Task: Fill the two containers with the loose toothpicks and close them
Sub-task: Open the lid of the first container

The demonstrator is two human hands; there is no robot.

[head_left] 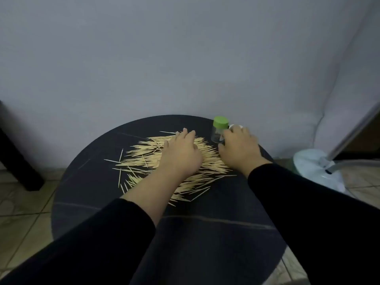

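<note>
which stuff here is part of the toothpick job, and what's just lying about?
Job:
- toothpicks, loose in a pile
- jar, clear, green lid on
- white cap, mostly hidden, probably the second container
- left hand, flat on the pile
- right hand, beside the jar

Lying about:
- white stand base, on the floor
- dark furniture, left edge

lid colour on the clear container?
Green lid on the clear container, seen in the head view.
</note>
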